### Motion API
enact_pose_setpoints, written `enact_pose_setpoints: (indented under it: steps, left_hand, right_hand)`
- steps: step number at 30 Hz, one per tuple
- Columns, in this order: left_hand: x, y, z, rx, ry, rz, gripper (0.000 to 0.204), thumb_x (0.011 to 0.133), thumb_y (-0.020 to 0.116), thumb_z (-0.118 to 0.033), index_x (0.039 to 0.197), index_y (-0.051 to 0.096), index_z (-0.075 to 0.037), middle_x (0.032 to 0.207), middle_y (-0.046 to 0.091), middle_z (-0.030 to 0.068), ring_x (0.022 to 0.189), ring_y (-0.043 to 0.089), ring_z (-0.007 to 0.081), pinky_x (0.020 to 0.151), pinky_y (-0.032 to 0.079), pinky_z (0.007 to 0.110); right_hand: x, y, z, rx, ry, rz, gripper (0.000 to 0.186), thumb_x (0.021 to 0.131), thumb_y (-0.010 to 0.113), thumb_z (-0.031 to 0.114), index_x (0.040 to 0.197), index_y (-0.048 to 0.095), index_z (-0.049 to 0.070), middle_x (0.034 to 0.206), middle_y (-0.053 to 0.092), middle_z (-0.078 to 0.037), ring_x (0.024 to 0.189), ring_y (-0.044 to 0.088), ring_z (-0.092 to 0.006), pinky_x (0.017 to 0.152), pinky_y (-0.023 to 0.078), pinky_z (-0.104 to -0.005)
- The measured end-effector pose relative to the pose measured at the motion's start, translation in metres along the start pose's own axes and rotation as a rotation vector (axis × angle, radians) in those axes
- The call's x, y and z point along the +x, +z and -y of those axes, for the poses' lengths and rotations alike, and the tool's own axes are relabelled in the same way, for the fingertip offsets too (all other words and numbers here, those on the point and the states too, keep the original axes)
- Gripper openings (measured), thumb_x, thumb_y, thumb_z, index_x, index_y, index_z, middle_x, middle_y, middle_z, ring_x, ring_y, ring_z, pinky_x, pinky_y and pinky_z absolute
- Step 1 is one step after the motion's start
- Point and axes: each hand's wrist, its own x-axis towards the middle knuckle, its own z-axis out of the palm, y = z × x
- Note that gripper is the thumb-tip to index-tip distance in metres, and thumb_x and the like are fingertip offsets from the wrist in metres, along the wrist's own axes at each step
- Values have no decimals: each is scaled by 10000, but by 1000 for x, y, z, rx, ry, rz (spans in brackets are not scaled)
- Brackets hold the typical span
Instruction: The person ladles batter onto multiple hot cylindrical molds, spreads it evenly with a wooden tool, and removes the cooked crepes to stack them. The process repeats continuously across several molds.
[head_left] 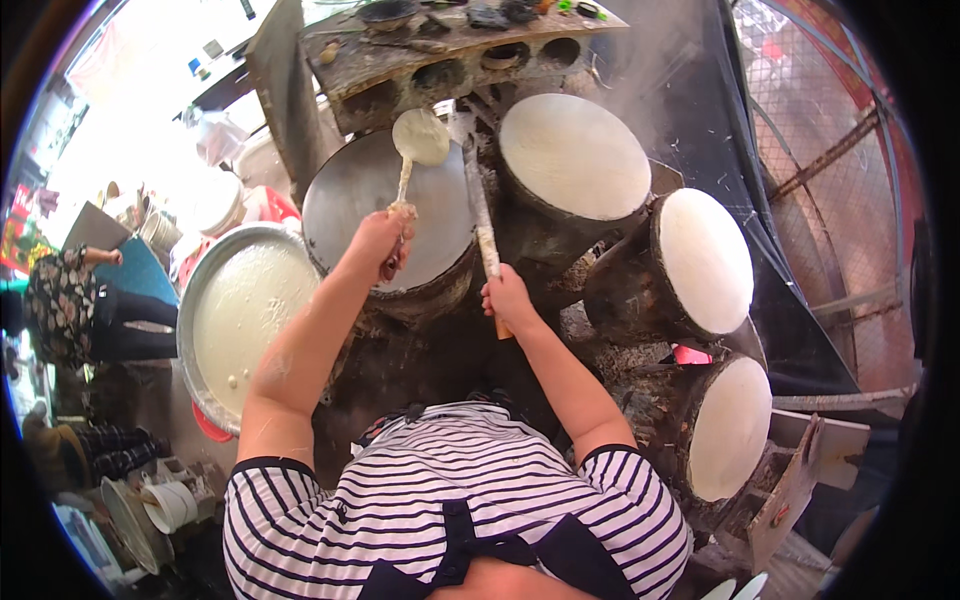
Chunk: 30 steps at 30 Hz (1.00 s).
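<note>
My left hand [385, 242] is closed around the handle of a ladle [421, 137]. The ladle's round bowl, coated with pale batter, is over the far side of a bare grey round griddle [345, 205]. In my right hand [508, 298] is the handle of a long, narrow, batter-smeared spatula [482, 210]. Its blade points away from me along the griddle's right edge. To the left of my left forearm stands a wide metal basin [187, 335] of creamy batter [250, 310].
Three more drum-shaped stoves carry pale round sheets [573, 155], [706, 260], [731, 428] on the right. A worn wooden shelf [460, 50] with holes stands beyond the griddle. Steam rises there. Another person [75, 300] is at far left, near white buckets [168, 507].
</note>
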Motion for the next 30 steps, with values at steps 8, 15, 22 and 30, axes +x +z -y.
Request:
enact_pose_setpoints:
  steps: [8,15,22,30]
  left_hand:
    - [44,15,72,1111,401,-493,320,885,488,-300,1106,538,-75,851,617,184,851,598,366,733,471,434]
    - [55,-7,75,1251,516,-617,322,877,521,-286,1157,536,-128,963,596,137,837,607,333,691,484,434]
    - [55,-20,83,1153,466,-699,340,877,526,-292,1179,530,-136,939,587,107,826,608,319,673,486,431]
    - [47,-41,81,1009,482,-792,390,869,541,-288,1219,506,-120,967,571,107,854,598,313,704,478,417]
  right_hand:
    - [-1,8,21,-134,-97,44,289,884,377,82,1149,487,44,727,540,-61,542,547,-134,457,474,-281]
    - [20,15,-10,-455,-518,-264,280,845,465,80,1109,526,11,854,563,-212,809,558,-366,737,452,-419]
    - [23,23,0,-476,-530,-268,291,809,492,43,1094,531,0,917,512,-254,876,507,-418,791,423,-441]
    - [35,37,17,-497,-568,-302,259,792,494,34,1046,533,3,927,501,-272,867,511,-438,776,429,-468]
